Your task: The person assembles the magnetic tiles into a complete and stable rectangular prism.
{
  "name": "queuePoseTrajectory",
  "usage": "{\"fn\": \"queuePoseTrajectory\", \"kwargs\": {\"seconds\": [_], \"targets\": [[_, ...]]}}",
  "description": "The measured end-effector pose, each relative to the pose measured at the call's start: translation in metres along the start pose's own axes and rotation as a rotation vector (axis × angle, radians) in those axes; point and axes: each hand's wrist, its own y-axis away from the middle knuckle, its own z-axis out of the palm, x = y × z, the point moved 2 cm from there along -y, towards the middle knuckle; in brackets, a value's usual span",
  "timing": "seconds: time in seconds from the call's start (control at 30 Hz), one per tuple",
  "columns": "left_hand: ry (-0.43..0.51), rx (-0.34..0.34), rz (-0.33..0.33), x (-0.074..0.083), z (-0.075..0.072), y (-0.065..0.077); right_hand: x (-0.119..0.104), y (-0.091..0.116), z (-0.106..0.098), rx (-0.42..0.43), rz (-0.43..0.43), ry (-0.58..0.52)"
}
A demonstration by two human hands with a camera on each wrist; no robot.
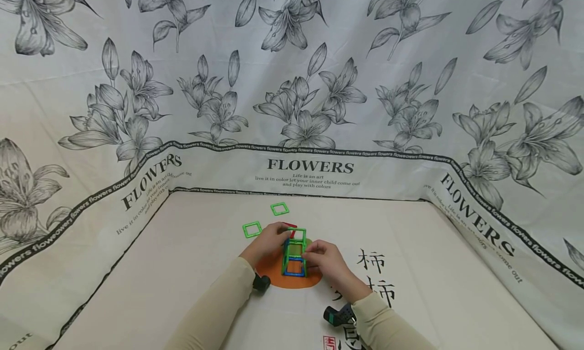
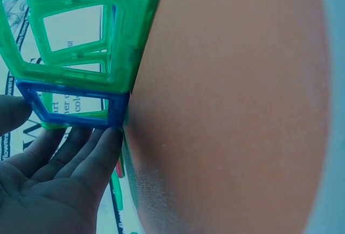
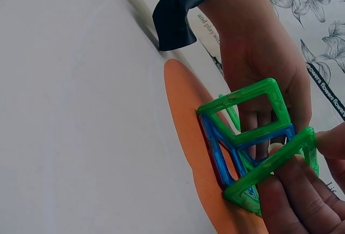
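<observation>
Seen first at far left, two loose green frames (image 1: 251, 223); now gripping, with the left hand (image 1: 271, 241) curled, the left side of the blue-and-green structure (image 1: 295, 257), over the orange circle (image 1: 292, 283); pinching its right side with right-hand (image 1: 330, 264) thumb and fingers!

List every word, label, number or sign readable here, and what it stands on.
"FLOWERS", three times: white band of the wall cloth.
"Life is an art / live it in color let your inner child come out / and play with colors": same band.
"flowers flowers": black edging.
"柿", twice: table cover.
Other black characters there: partly hidden.
Red seal: too small to read.
Tiles: no legible text.
</observation>
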Motion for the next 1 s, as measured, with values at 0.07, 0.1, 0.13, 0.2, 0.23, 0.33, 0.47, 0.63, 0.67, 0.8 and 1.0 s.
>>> {"fn": "queuePoseTrajectory", "kwargs": {"seconds": [0.07,0.1,0.13,0.2,0.23,0.33,0.47,0.63,0.67,0.8,1.0], "targets": [[0.003,0.0,0.0,0.0,0.0,0.0,0.0,0.0,0.0,-0.005,0.0,-0.004],[0.002,0.001,0.001,0.0,0.0,0.0,0.0,0.0,0.0,-0.008,0.001,-0.006],[0.002,0.001,0.002,0.0,0.0,-0.001,0.0,0.0,0.0,-0.01,0.002,-0.008],[-0.002,0.0,0.004,0.0,0.0,-0.001,0.001,0.0,-0.001,-0.013,0.002,-0.009],[-0.004,-0.002,0.006,0.0,0.0,-0.001,0.001,0.0,-0.001,-0.014,0.002,-0.009],[-0.01,-0.007,0.009,-0.001,-0.001,-0.002,0.003,-0.002,-0.001,-0.015,0.002,-0.003],[-0.009,-0.012,0.009,-0.002,0.0,-0.003,0.014,-0.01,-0.003,-0.01,0.001,-0.005],[-0.005,-0.012,0.001,-0.003,0.0,-0.004,0.029,-0.019,-0.005,0.006,-0.004,-0.005],[-0.005,-0.01,-0.002,-0.004,0.001,-0.005,0.03,-0.02,-0.005,0.009,-0.005,-0.002],[-0.005,-0.006,-0.009,-0.004,0.001,-0.005,0.033,-0.021,-0.005,0.018,-0.013,0.01],[0.002,-0.016,-0.005,-0.003,0.0,-0.005,0.032,-0.021,-0.006,0.017,-0.005,0.015]]}}
